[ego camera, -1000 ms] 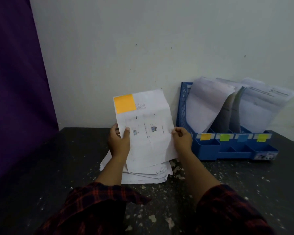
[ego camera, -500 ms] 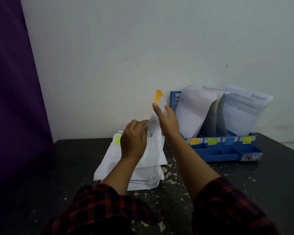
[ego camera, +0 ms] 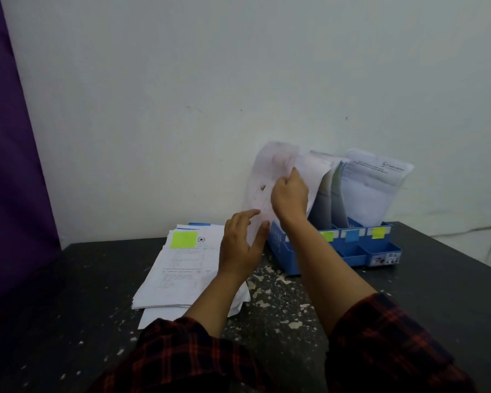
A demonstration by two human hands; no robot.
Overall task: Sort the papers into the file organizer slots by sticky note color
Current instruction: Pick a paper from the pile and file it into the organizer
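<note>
My right hand grips a white sheet and holds it upright over the leftmost slot of the blue file organizer. Its sticky note is hidden. My left hand has straight fingers that touch the sheet's lower edge. The organizer's front carries green, blue and yellow notes; my right arm covers the leftmost label. Papers stand in its slots. A stack of papers lies on the table to the left, with a green sticky note on top.
The dark table is speckled with pale flakes near the stack. A white wall stands right behind the organizer. A purple curtain hangs at the left.
The sheet with the orange note has moved right from above the stack to the organizer's leftmost slot. My left hand has let it go and opened. A green-noted paper now shows on the stack.
</note>
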